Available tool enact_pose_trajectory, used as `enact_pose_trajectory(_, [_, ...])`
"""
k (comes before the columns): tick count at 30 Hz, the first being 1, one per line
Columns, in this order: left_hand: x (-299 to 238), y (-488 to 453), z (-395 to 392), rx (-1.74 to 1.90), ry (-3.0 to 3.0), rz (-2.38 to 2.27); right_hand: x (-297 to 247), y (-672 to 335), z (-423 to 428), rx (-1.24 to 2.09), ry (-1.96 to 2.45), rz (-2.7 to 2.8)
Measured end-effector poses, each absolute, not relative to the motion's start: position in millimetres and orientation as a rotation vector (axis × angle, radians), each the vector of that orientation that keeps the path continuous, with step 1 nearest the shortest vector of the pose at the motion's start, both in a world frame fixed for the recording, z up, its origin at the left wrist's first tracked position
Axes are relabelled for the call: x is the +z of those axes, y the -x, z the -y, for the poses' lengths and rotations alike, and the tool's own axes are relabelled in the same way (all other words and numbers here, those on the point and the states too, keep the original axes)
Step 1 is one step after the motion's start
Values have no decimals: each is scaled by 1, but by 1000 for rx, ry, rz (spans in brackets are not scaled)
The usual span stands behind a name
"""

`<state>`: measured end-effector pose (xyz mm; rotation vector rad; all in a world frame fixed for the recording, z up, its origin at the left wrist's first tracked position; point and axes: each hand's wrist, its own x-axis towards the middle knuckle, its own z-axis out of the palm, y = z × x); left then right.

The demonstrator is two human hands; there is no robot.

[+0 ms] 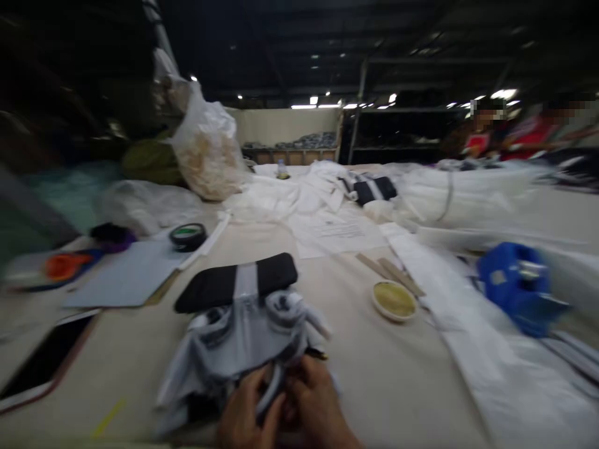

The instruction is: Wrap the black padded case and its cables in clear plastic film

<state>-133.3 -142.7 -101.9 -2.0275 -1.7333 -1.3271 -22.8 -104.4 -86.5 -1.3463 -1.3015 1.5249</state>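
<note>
A grey fabric piece lies bunched in front of me on the table. Attached at its far end is a black padded panel, crossed by a grey strip down its middle. My left hand pinches a folded grey edge of the fabric between thumb and fingers. Close beside it, my right hand has its fingers curled in on the same near edge. The fingertips of the right hand are partly hidden and blurred, so exactly what they pinch is unclear.
A phone and a grey-blue board lie left, near a round black tape roll. On the right are a shallow dish, a white strip and a blue tape dispenser. Two people are far right.
</note>
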Motion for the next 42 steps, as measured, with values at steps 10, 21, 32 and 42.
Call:
enact_pose_trajectory(10, [-99,135,149,-1265,2146,1827,-82,24,103,1725,1276,920])
enact_pose_trajectory(21, [-112,138,148,-1313,2094,1839,-85,20,101,1705,1264,1020])
enact_pose_trajectory(32, [-106,136,148,-1247,2041,1751,-83,21,98,1790,1213,872])
enact_pose_trajectory(42, [-105,135,149,-1182,2076,1656,-70,3,100,1967,1127,793])
